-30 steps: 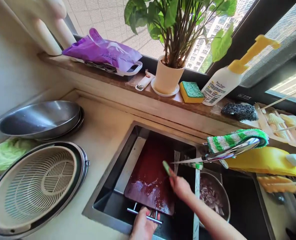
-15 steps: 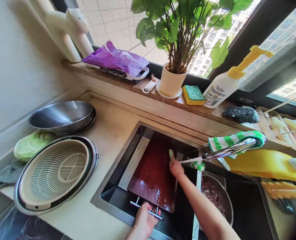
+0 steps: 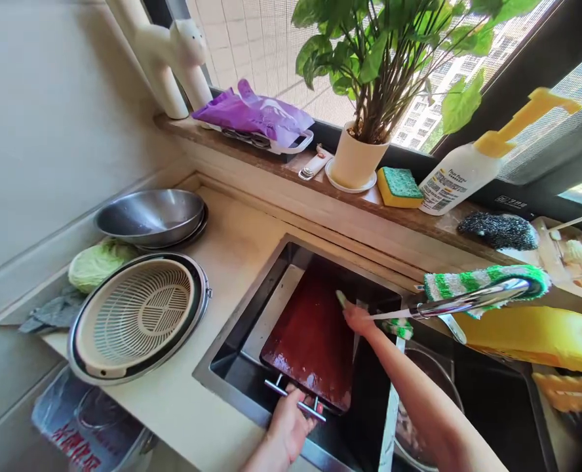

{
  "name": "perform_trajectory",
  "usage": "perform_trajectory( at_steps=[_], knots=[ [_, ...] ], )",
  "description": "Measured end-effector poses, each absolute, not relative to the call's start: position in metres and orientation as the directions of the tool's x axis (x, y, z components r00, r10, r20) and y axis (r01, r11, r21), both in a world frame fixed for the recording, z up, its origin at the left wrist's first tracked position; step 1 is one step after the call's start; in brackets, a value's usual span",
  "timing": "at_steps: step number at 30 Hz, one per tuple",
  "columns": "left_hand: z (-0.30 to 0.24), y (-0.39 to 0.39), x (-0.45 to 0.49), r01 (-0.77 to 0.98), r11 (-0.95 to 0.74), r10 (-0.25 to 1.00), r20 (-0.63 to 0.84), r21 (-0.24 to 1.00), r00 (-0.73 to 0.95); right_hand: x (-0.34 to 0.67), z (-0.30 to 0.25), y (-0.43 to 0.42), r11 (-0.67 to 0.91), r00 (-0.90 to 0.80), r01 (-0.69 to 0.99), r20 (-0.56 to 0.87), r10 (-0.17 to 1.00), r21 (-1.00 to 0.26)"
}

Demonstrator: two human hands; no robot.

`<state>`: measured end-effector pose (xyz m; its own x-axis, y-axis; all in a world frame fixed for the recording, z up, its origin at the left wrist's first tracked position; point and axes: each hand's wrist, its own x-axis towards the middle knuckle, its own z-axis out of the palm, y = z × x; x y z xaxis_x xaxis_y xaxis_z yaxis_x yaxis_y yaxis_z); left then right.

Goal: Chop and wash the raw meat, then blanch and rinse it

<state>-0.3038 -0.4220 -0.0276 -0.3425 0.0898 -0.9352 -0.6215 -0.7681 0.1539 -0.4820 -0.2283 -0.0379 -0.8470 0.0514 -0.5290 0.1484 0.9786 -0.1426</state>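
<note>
A wet reddish-brown cutting board (image 3: 310, 334) lies tilted in the left sink basin (image 3: 232, 370). My left hand (image 3: 291, 416) is closed around the metal bar handle (image 3: 274, 388) at its near end. Over the board's right edge, my right hand (image 3: 357, 320) is closed, with a small pale green piece (image 3: 341, 298) sticking out past the fingers; its kind is unclear. A white streak, seemingly water, runs to this hand from the chrome faucet (image 3: 468, 300), which is draped with a green-and-white striped cloth (image 3: 461, 283).
A pot (image 3: 455, 377) stands in the right basin, partly behind my right forearm. Left on the counter are a beige colander (image 3: 168, 314), a steel bowl (image 3: 153, 216) and a cabbage (image 3: 97, 263). The sill holds a potted plant (image 3: 357, 160), a sponge (image 3: 400, 187) and a pump bottle (image 3: 461, 174).
The whole view has shifted, so the scene sits further right. My left hand still grips the board's handle; my right hand stays by its right edge with little visible movement.
</note>
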Motion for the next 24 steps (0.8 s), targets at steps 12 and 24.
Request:
perform_trajectory(
  at_steps=[12,24],
  knots=[
    [-0.021,-0.421,-0.301,-0.776,-0.413,0.111,-0.819,0.477,-0.563,-0.477,-0.050,-0.201,0.960,-0.838,0.068,-0.537,-0.092,-0.270],
    [-0.034,-0.431,-0.294,-0.769,-0.301,0.228,-0.740,0.564,-0.633,-0.415,-0.035,-0.272,0.962,-0.848,-0.101,-0.483,-0.218,-0.255]
  ],
)
